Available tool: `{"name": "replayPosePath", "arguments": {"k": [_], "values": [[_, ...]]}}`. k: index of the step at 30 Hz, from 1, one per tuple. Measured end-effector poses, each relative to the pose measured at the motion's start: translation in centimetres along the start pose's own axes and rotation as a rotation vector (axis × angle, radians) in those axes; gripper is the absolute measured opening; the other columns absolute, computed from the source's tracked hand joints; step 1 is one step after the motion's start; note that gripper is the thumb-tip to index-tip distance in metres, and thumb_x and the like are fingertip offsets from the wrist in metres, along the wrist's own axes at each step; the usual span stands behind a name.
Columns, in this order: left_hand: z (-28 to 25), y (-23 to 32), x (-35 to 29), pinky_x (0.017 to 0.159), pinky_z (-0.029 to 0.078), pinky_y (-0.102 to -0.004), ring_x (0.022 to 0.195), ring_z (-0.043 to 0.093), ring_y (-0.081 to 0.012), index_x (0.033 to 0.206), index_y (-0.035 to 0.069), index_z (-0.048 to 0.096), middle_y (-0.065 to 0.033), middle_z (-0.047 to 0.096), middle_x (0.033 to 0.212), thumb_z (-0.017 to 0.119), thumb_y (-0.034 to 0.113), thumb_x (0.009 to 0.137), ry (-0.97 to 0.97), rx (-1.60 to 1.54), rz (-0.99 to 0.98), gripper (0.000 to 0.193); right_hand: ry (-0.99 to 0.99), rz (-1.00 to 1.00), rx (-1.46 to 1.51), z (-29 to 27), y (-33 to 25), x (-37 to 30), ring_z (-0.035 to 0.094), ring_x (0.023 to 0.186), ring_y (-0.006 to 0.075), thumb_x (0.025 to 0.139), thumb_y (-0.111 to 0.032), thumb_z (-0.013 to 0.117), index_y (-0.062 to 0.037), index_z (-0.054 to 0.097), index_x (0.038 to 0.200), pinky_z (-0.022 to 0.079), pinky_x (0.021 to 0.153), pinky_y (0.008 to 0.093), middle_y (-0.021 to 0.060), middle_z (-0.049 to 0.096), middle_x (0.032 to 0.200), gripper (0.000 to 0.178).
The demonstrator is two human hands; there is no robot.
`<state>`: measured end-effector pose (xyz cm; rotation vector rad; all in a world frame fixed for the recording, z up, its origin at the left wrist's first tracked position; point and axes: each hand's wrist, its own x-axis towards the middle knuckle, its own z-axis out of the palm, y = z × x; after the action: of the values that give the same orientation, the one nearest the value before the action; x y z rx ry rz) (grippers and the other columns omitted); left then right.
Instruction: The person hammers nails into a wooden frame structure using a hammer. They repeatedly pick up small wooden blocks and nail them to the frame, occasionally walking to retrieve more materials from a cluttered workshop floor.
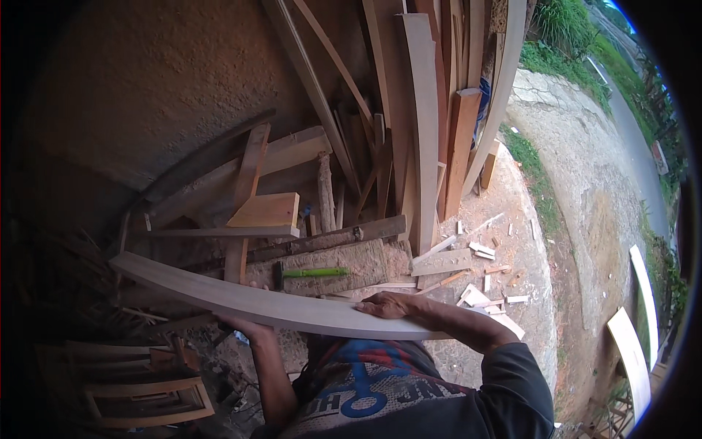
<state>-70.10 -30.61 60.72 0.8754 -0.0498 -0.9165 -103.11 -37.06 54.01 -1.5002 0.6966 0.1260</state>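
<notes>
A long pale wooden board (292,307) lies crosswise in front of my body. My left hand (247,326) grips it from beneath, left of its middle; part of that hand is hidden, with fingertips showing at the far edge. My right hand (387,304) rests on the upper face further right, its fingers closed over the wood. The right forearm crosses the board's right end, close to my torso. Just beyond the board, a hammer (314,272) with a green handle and dark head lies on a rough wooden block (365,260).
Tall planks (422,110) lean against the wall ahead. A wooden brace (267,211) stands at the left, beyond the board. Offcuts (482,250) litter the floor at the right. Wooden frames (150,402) lie lower left, and pale boards (630,358) stand far right.
</notes>
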Motion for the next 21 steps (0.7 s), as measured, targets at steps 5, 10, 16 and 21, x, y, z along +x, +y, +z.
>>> {"name": "replayPosePath", "arguments": {"k": [5,10,16,21], "values": [[-0.4,-0.9,-1.4,0.108,0.039,-0.0531,0.122,0.051,-0.033,0.156,0.02,0.019,-0.01,0.028,0.152,0.042,0.079,0.087,0.075,0.193,0.221,0.094,-0.033,0.001,-0.003,-0.6,0.4,-0.7,0.054,0.126,0.0373,0.098,-0.068,0.035,-0.0016,0.055,0.137,0.041,0.107,0.0412,0.0252,0.058,0.134,0.079],[-1.1,-2.1,-2.2,0.098,0.047,-0.0498,0.115,0.054,-0.0311,0.154,0.019,0.025,-0.0112,0.039,0.143,0.045,0.08,0.085,0.123,0.227,0.22,0.093,-0.066,-0.006,-0.047,-1.4,0.7,-2.1,0.054,0.126,0.0371,0.098,-0.067,0.035,-0.0028,0.054,0.138,0.04,0.107,0.0422,0.0242,0.058,0.134,0.078],[-2.8,-3.6,-1.9,0.086,0.053,-0.0459,0.093,0.061,-0.0299,0.141,0.014,0.038,-0.0138,0.058,0.108,0.041,0.078,0.088,0.161,0.242,0.168,0.084,-0.095,0.023,0.024,-0.8,3.6,-2.4,0.052,0.129,0.037,0.096,-0.071,0.033,-0.002,0.053,0.139,0.039,0.11,0.0418,0.0236,0.056,0.137,0.083],[-1.8,-4.4,-1.8,0.08,0.054,-0.0452,0.085,0.062,-0.0295,0.134,0.013,0.044,-0.0129,0.059,0.096,0.039,0.076,0.09,0.193,0.259,0.147,0.077,-0.064,0.06,0.03,-1.0,3.4,-3.8,0.052,0.129,0.0378,0.096,-0.071,0.034,-0.0017,0.053,0.139,0.039,0.11,0.0412,0.024,0.057,0.135,0.084]]}}
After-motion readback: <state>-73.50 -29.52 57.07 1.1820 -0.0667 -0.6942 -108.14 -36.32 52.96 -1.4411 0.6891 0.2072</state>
